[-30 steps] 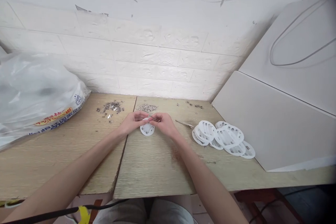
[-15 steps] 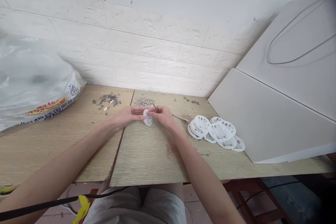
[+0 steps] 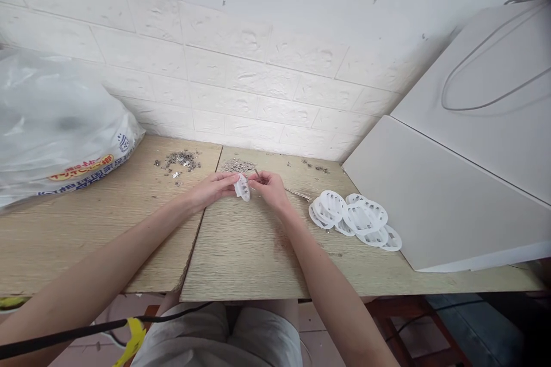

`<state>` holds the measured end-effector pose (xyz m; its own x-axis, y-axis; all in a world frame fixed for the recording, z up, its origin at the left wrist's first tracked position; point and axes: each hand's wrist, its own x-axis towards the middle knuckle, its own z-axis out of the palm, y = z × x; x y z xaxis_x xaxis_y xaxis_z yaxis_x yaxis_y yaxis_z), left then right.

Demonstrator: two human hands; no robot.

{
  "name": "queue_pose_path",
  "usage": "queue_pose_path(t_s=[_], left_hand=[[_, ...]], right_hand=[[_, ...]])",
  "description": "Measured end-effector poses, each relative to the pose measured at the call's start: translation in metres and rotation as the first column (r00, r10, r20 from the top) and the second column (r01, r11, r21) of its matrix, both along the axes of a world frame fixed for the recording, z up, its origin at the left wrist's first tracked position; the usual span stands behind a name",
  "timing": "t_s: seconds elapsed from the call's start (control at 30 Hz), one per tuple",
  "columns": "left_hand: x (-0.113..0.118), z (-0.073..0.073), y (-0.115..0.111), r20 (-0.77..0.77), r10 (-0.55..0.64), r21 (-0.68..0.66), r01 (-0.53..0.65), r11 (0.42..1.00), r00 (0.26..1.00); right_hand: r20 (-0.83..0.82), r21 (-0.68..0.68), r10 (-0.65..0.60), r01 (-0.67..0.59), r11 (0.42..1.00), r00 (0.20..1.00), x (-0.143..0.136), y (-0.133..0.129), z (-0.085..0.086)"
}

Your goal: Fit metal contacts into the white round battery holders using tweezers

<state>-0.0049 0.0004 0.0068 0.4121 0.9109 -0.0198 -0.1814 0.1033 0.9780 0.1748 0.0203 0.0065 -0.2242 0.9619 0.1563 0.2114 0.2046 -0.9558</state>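
My left hand (image 3: 214,188) is closed around the edge of a small round white plastic piece (image 3: 243,188), tilted so that its face with small metal contacts shows. My right hand (image 3: 270,189) is pinched at that piece's right side, with a thin dark stick-like tool (image 3: 257,173) poking up from its fingers. Whether the right fingers also hold a small metal part is too small to tell. Just beyond the hands lies a pile of small silvery metal parts (image 3: 239,166). Another pile of metal clips (image 3: 183,160) is farther left.
Several round white plastic pieces (image 3: 365,217) lie overlapping to the right, beside a white panel (image 3: 430,200). A thin rod (image 3: 298,194) shows behind my right wrist. A large plastic bag (image 3: 64,126) fills the left. A brick-patterned wall (image 3: 241,92) borders the table's back.
The white plastic piece has turned in my left hand, and its contacts now face more to the right. My right fingers have shifted slightly right. The whole view has moved a little.
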Motion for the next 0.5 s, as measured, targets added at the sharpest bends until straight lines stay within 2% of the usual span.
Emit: queue_pose_path(t_s=[0.23, 0.5], left_hand=[[0.0027, 0.0029, -0.0037, -0.032, -0.004, 0.013, 0.004, 1.000, 0.999], [0.0051, 0.0009, -0.0045, -0.060, 0.084, -0.004, -0.084, 0.996, 0.995]], right_hand=[[0.077, 0.059, -0.005, 0.001, 0.998, 0.997, -0.0015, -0.0005, -0.0015], [0.136, 0.062, -0.090, 0.082, 0.995, 0.987, -0.0057, -0.0046, 0.0007]])
